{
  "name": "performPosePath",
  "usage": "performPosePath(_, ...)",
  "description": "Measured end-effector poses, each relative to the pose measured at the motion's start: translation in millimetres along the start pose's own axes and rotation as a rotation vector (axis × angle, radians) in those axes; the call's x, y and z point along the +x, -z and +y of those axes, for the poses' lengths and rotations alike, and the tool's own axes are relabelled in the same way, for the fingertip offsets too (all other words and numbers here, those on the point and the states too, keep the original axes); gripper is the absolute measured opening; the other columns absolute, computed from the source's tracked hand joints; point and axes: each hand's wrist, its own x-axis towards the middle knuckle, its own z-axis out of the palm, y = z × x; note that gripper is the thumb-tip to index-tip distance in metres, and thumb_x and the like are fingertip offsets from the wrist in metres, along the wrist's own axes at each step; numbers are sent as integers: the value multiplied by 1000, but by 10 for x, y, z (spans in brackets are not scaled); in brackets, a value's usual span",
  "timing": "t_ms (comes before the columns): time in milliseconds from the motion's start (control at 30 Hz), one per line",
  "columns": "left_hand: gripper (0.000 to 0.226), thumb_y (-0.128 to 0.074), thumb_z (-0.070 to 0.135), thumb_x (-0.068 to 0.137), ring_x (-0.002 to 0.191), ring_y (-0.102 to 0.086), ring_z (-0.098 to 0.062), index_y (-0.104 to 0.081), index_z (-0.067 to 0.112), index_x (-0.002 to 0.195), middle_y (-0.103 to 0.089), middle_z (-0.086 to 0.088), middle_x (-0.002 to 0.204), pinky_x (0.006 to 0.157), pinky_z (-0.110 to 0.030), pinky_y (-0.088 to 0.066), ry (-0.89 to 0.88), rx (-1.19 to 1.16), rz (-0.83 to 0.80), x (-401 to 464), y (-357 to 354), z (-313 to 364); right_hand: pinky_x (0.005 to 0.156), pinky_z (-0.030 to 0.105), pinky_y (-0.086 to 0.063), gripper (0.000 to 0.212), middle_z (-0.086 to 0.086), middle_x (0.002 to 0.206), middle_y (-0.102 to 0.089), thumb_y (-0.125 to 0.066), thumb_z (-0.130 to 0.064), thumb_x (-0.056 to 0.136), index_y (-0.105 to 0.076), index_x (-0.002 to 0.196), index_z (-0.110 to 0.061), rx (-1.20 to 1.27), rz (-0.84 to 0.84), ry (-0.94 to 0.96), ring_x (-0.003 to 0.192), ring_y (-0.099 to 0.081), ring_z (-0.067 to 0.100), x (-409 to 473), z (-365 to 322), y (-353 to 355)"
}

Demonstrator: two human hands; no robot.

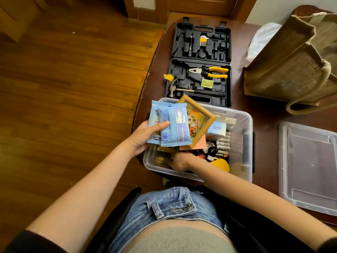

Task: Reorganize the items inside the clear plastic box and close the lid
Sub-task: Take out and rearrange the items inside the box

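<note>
The sorting looks midway: the box (244,143) sits at the table's near edge, cluttered with batteries (223,145) and small items, and its lid (310,165) lies off to the right, so closing remains. The left hand (145,136) holds two wipe packs (169,125) and a picture frame (197,121) above the box, its grip curled round them. The right hand (179,161) reaches inside; I cannot tell its grip. The dark table (264,114) also carries an open tool case (200,64) and a bag (291,66), above a wood floor (73,88).

open black tool case (200,64): pliers (209,72), hammer (191,88), hex keys (203,41) | jute bag (291,66) right | wood floor (73,88)
</note>
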Motion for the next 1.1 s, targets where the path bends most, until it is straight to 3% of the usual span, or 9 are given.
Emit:
performPosePath(167,37,-70,27,74,93,-71,-17,-62,20,109,-74,-2,101,69,-28,-58,-5,-5,-12,-1,21,-13,100,37,-44,35,16,127,-55,-40,-20,97,-55,124,-5,-17,9,13,115,-53,31,46,-10,-19)
performPosePath(333,40,-68,27,73,93,-71,-19,-61,18,111,-74,-4,103,69,-30,-59,3,-39,-9,18,34,-7,82,34,-50,30,17,116,-58,-45,-8,91,-56,119,-5,-63,66,38,102,-58,31,86,-60,16)
performPosePath(500,43,-69,28,71,95,-70,-18,-61,18,112,-74,-4,103,73,-30,-59,-2,-22,-2,22,18,-6,101,39,-42,39,13,134,-49,-42,-4,94,-47,132,-9,28,54,178,119,-48,29,112,-109,18)
performPosePath(600,41,-70,29,71,94,-70,-18,-61,18,110,-74,-3,102,73,-29,-58,0,-17,-3,21,21,-8,110,29,-29,43,7,144,-39,-41,-6,96,-39,138,-10,45,88,195,133,-35,23,114,-100,21)
performPosePath(800,39,-70,29,71,94,-71,-17,-62,19,108,-74,-2,100,72,-28,-58,5,-15,-8,16,7,-20,103,37,-42,44,12,137,-45,-46,-9,95,-38,138,-11,30,126,56,124,-46,29,240,-138,-71)
performPosePath(933,38,-70,29,72,92,-71,-14,-62,20,108,-75,1,98,70,-26,-57,7,9,0,11,-12,-7,105,33,-33,39,13,143,-38,-30,-25,103,-34,139,-12,-89,118,58,128,-39,29,260,-181,-92)
performPosePath(1000,38,-70,29,71,92,-71,-14,-62,20,108,-75,2,98,70,-25,-57,9,20,-2,8,-7,-6,98,31,-38,32,15,135,-45,-35,-21,102,-45,129,-8,-120,109,70,119,-46,28,238,-191,-65)
performPosePath(1067,38,-70,30,72,94,-70,-14,-62,21,108,-74,2,100,72,-26,-57,11,23,-6,5,2,-5,78,28,-40,13,13,106,-55,-43,-17,98,-54,100,-12,-146,85,86,93,-50,25,229,-157,-37)
performPosePath(1100,39,-70,30,72,94,-70,-14,-62,21,109,-74,2,100,72,-26,-57,11,23,-8,3,8,-5,72,27,-37,17,9,88,-51,-45,-17,97,-48,81,-15,-178,94,102,85,-46,23,225,-137,-27)
